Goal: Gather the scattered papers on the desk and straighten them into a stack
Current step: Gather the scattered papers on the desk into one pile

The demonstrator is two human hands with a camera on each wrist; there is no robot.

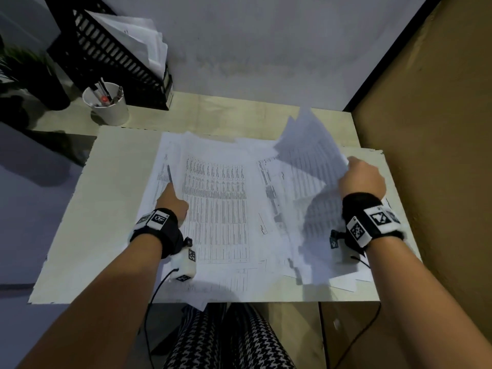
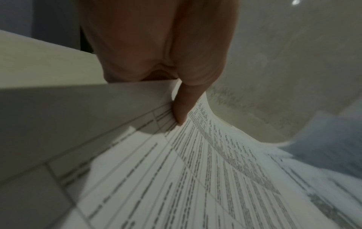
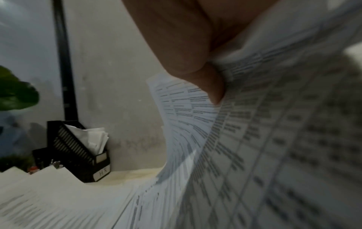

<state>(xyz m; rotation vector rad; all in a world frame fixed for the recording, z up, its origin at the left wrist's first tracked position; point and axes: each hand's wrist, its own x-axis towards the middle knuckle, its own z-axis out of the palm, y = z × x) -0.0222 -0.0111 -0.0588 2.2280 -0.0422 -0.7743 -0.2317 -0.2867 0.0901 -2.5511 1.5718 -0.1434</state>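
Printed sheets (image 1: 218,203) lie spread and overlapping across the pale desk (image 1: 106,209). My left hand (image 1: 170,189) is at the left edge of the spread. Its thumb (image 2: 182,108) presses on top of a printed sheet (image 2: 195,178), with the fingers hidden beneath the edge. My right hand (image 1: 356,171) grips a few sheets (image 1: 311,145) at the right side and holds them raised and curling above the desk. In the right wrist view the thumb (image 3: 211,86) pinches these lifted sheets (image 3: 254,131).
A black file holder (image 1: 114,51) stuffed with papers and a white pen cup (image 1: 109,105) stand at the back left, beside a plant (image 1: 21,65). A brown partition (image 1: 426,129) walls the right side. One sheet corner (image 1: 198,302) hangs over the front edge.
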